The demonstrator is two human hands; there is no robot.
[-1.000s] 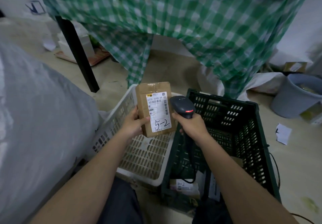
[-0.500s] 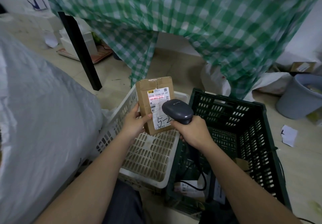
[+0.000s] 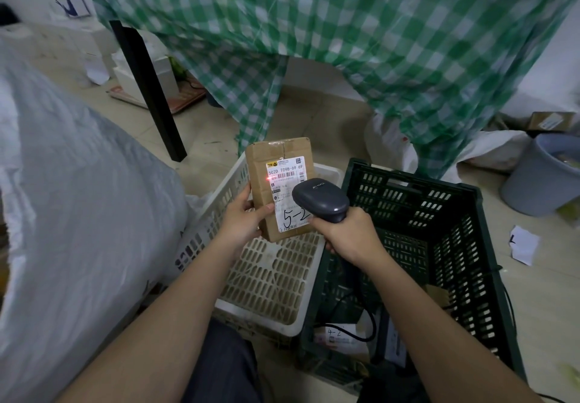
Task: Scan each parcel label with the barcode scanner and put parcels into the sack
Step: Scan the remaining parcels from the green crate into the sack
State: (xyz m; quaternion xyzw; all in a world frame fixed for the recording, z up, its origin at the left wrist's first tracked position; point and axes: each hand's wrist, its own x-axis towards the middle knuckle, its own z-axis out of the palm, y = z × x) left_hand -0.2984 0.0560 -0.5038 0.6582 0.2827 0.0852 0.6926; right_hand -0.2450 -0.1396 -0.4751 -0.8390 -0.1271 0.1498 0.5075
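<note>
Your left hand (image 3: 243,219) holds the cardboard parcel (image 3: 281,187) upright by its left edge, fingers curled behind it and the thumb pressed across the front face just beside the label (image 3: 288,194). The parcel hangs in the air above the far end of the white slatted crate (image 3: 273,280), clear of the crate's floor. The label faces you; it carries printed code at the top and a handwritten "5-2" near its lower end, level with your thumb. A red scan line lies across the barcode strip in the upper part of the label, above your left grip. Your right hand (image 3: 348,234) is wrapped round the handle of the barcode scanner (image 3: 320,200), fingers fully curled on it, with the scanner head just above the knuckles and overlapping the lower right corner of the label in this view; whether the head touches the parcel cannot be told. A black cable (image 3: 361,318) drops from below your right grip into the dark green crate (image 3: 445,245), which stands directly beside the white one. On that green crate's floor, below your right forearm, lies another parcel marked "4-2" (image 3: 340,335). The large grey-white sack (image 3: 78,230) bulges to the left of your left forearm, near the white crate. Beyond both grips a green checked cloth (image 3: 376,41) hangs down, and a grey bucket (image 3: 543,173) stands on the floor well to the right.
</note>
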